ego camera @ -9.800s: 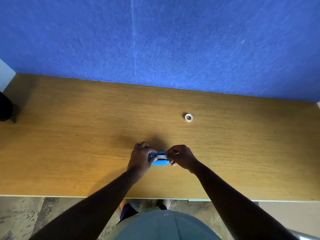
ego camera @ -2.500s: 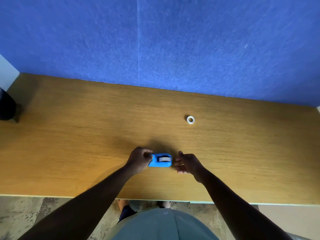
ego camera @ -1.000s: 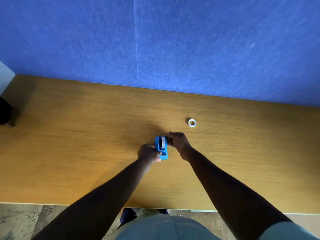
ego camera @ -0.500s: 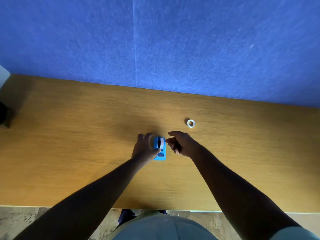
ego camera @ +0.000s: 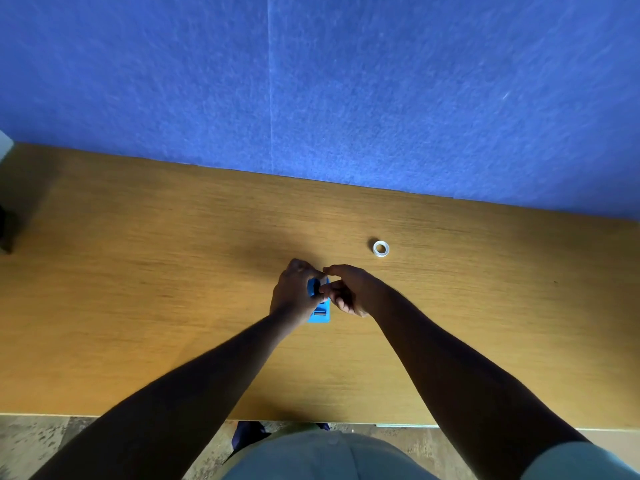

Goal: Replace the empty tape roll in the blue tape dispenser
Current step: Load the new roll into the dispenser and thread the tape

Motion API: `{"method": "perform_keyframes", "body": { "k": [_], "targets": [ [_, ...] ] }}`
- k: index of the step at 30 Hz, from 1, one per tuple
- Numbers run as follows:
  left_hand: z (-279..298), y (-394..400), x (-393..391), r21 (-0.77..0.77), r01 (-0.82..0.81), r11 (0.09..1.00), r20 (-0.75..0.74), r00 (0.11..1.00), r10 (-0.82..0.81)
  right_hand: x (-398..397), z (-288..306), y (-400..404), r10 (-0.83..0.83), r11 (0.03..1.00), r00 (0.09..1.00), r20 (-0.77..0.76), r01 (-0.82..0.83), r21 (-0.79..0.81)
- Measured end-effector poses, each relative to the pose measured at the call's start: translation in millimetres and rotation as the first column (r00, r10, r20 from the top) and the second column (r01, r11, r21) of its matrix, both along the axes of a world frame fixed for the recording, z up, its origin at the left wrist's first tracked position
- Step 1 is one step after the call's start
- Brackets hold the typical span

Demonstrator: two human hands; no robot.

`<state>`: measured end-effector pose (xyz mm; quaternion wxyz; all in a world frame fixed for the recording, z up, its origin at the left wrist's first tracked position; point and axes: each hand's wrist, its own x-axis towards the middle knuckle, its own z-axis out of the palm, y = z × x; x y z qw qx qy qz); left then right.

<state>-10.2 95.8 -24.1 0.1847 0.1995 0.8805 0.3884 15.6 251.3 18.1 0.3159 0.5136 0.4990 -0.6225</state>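
The blue tape dispenser (ego camera: 320, 311) stands on the wooden desk (ego camera: 173, 289) near its middle, lengthwise toward me. My left hand (ego camera: 292, 294) wraps its left side and holds it. My right hand (ego camera: 346, 289) is at its top right, fingertips pinched over the roll slot; whatever they grip is hidden. A small white tape roll (ego camera: 381, 248) lies flat on the desk, up and to the right of my hands, apart from them.
A blue felt partition (ego camera: 346, 98) rises along the desk's far edge. A dark object (ego camera: 4, 233) sits at the far left edge. The desk's near edge runs just above my lap.
The dispenser was turned from crosswise to lengthwise and moved slightly farther away. My right hand, apart from it half a second ago, has closed in on its top.
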Motion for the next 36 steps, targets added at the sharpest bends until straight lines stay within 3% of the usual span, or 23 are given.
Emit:
{"method": "perform_keyframes", "body": {
  "k": [14, 25, 36],
  "targets": [
    [9.0, 4.2, 2.2, -0.025, -0.054, 0.998, 0.032, 0.998, 0.054, 7.6, 5.0, -4.2, -0.081, 0.996, 0.995, -0.061, 0.079, -0.043],
    [11.1, 3.6, 1.8, -0.057, -0.019, 0.998, -0.016, 1.000, 0.018, 11.5, 6.4, -13.1, -0.075, 0.997, 0.992, -0.101, 0.077, 0.013],
    [-6.1, -20.8, 0.6, 0.065, 0.154, 0.986, 0.071, 0.985, -0.158, 25.0, 8.0, -24.1, -0.068, 0.993, 0.985, -0.161, 0.082, 0.083]
  ]
}}
